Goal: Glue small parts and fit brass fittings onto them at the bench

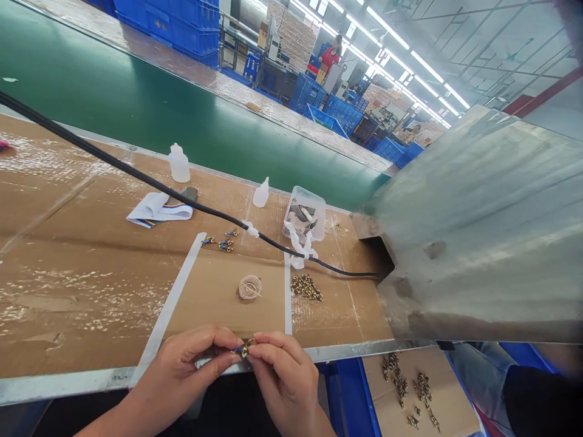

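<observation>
My left hand (186, 364) and my right hand (286, 376) meet over the bench's front edge. Their fingertips pinch a small brass terminal with blue wire (243, 349). Beyond them, a heap of brass terminals (306, 287) lies on the cardboard bench mat (223, 291). A small clear round cup (250, 288) stands left of that heap. Several similar wired pieces (225, 243) lie farther back. A folded rainbow ribbon cable (159, 210) rests at the back left.
A black cable (155, 182) crosses the bench into a grey metal hood (473, 224). Two dropper bottles (179, 164) and a clear box (304, 213) stand behind. A green conveyor belt (136, 79) runs beyond. Below right, a cardboard tray (410, 388) holds terminals. A distant co-worker (331, 54) stands among blue crates.
</observation>
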Demonstrator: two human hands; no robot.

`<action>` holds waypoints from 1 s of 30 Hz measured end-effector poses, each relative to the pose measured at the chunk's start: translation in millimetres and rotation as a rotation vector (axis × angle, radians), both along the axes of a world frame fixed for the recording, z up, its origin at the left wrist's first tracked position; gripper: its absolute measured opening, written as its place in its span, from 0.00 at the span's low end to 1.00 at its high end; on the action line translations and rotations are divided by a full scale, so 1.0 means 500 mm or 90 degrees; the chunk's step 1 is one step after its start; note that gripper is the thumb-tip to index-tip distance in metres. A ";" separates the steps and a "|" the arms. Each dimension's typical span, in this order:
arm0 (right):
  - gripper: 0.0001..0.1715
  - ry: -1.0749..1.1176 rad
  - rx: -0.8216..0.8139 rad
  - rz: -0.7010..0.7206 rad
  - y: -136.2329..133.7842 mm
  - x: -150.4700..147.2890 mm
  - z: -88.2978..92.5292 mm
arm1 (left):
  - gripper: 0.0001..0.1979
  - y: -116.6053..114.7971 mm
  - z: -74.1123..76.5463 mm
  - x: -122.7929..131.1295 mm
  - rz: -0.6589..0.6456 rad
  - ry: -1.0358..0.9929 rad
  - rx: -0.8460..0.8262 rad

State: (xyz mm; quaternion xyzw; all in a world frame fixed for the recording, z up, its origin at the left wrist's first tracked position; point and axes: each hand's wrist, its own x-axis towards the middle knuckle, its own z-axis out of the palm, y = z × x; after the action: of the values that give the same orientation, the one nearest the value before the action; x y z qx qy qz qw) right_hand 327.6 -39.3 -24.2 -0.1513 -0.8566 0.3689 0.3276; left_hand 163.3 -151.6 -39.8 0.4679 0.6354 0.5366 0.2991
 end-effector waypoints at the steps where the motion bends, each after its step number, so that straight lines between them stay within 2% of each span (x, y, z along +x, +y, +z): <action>1: 0.13 -0.008 -0.016 -0.007 0.000 0.000 0.000 | 0.06 0.000 0.001 0.000 -0.002 0.003 -0.004; 7: 0.11 -0.034 -0.054 -0.013 -0.005 -0.001 0.001 | 0.06 -0.002 -0.002 0.001 -0.010 0.008 -0.025; 17: 0.12 -0.010 0.044 0.002 -0.007 0.011 -0.019 | 0.08 -0.003 -0.008 0.000 -0.042 -0.031 -0.051; 23: 0.13 -0.010 0.083 0.008 -0.006 0.012 -0.018 | 0.07 -0.001 0.000 -0.001 -0.047 0.004 -0.048; 30: 0.11 -0.010 0.031 0.001 -0.008 0.005 -0.011 | 0.05 0.001 0.002 -0.001 -0.037 0.009 -0.044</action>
State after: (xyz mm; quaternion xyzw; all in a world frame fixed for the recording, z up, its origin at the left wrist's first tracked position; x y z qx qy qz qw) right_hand 330.0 -43.5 -29.6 -0.1454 -0.8681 0.3467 0.3240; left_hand 162.7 -151.3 -39.0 0.4792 0.6415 0.5025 0.3261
